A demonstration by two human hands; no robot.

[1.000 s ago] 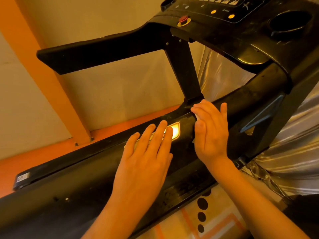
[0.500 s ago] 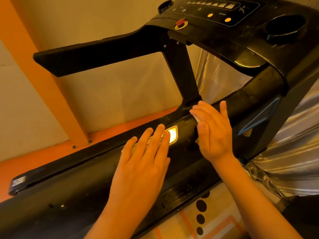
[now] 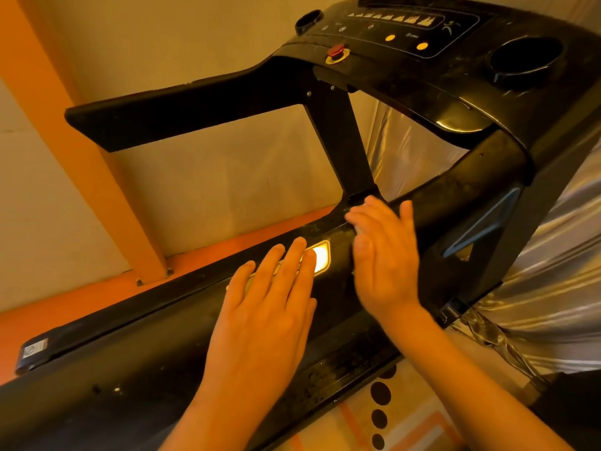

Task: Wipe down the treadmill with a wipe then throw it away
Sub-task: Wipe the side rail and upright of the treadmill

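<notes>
Head view of the treadmill (image 3: 130,320) side rail. The left hand (image 3: 260,320) lies flat on the rail, fingers straight and close together, its tips covering part of a bright plate (image 3: 322,255). It holds nothing and has stayed there for the past second. At its 2 o'clock the right hand (image 3: 387,262), blurred by motion, presses the wipe (image 3: 359,228) onto the rail with straight, closed fingers. Only a pale sliver of the wipe shows, and whether the thumb pinches it cannot be told. This hand has edged toward the foot of the post (image 3: 338,141) at its 12 o'clock. Wiping is probably mid-course, with the console (image 3: 406,30) and disposal outstanding.
</notes>
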